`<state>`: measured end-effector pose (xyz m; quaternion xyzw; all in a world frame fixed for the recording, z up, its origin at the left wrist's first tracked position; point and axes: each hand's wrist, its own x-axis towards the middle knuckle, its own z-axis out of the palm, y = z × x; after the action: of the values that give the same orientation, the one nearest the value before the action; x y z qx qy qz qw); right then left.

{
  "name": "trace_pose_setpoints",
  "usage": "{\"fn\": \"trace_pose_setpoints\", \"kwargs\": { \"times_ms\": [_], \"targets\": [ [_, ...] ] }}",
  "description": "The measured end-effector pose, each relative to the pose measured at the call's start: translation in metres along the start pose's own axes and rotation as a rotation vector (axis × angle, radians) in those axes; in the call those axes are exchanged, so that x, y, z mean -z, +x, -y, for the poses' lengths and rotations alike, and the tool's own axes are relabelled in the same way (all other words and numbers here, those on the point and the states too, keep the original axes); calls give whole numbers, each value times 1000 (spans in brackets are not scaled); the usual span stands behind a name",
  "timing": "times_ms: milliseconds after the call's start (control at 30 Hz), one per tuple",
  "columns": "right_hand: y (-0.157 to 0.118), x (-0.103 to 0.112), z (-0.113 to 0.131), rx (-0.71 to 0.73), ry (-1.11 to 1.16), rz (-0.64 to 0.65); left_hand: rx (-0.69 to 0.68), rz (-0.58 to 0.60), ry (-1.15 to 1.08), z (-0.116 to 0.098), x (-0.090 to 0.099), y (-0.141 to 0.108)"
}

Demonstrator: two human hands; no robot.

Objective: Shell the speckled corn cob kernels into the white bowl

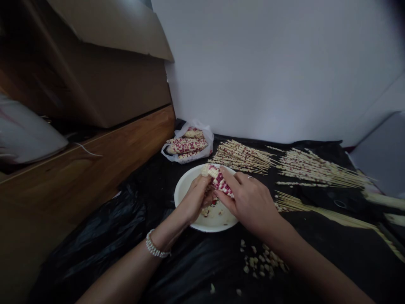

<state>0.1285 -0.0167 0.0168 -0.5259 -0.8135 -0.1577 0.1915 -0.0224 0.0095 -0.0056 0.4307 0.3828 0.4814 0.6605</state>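
Both my hands hold one ear of corn (221, 180) with pale and purple-red kernels, tilted above a white bowl (182, 190). My left hand (196, 197) is closed around its upper left end, fingers partly hidden. My right hand (248, 196), wearing a ring, grips the other side, thumb and fingers wrapped round it. Loose kernels (207, 211) lie in the bottom of the bowl, partly covered by my left hand. Behind the bowl, a white plastic bag (207, 133) holds several more speckled ears (188, 145).
Kernel-threaded skewers (240, 154) lie behind the bowl, with another bundle (306, 166) farther right. Bare sticks (319, 209) lie nearer on the right. Scattered kernels (264, 261) rest on the black plastic sheet (183, 270). A cardboard box (126, 80) and wooden board (104, 145) stand left; a white wall (268, 71) rises behind.
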Motion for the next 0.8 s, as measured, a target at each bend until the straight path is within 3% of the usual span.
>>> {"fn": "trace_pose_setpoints", "kwargs": {
  "times_ms": [200,367,467,567,667,800],
  "targets": [
    [0,-3,-2,-20,41,20,13,-10,-17,-3,0,-1],
    [1,-6,-9,-36,84,-36,-12,65,-41,-4,1,-2],
    [0,-8,-11,-21,62,-68,-58,8,18,-2,4,0],
    [0,-7,-14,-59,1,-66,-122,-106,155,3,9,3],
    [1,-4,-19,-116,-34,-56,-201,-131,360,7,13,6],
    [2,-2,-21,-135,-45,-48,-491,-209,728,8,18,5]
  ]
}}
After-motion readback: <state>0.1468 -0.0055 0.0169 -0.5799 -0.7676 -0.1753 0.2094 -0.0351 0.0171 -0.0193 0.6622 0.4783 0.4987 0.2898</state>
